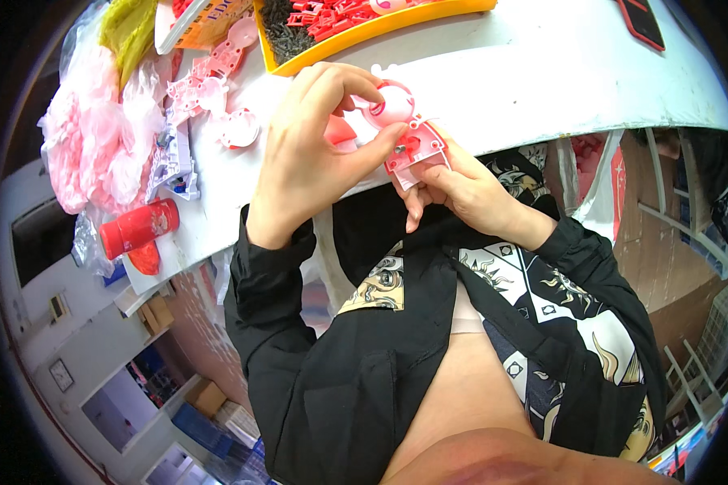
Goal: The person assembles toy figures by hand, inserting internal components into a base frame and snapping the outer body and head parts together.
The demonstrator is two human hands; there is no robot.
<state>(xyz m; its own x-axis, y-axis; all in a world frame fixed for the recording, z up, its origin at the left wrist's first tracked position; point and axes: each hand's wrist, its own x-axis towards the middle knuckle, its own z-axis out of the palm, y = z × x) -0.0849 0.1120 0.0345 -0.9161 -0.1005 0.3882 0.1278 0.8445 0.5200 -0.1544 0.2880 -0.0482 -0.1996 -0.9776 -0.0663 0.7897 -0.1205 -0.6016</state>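
A pink plastic toy part (422, 145) with pegs and a hollow inside is held above the front edge of the white table. A rounded pale pink piece with a dark pink mark (395, 105) sits at its upper end. My right hand (481, 192) grips the lower right side, thumb on top and fingers beneath. My left hand (295, 149) arches over from the left, its thumb and index finger closed about the rounded piece's edge. Another pink piece (340, 132) shows through the gap in my left hand's fingers. My fingers hide some of the part.
A yellow tray (380, 40) of red pieces and small dark screws lies at the back. Pink shells (233, 128), a lavender plastic frame (174, 162), a red jar (140, 228) and plastic bags (97, 137) crowd the left. A phone (642, 23) rests far right.
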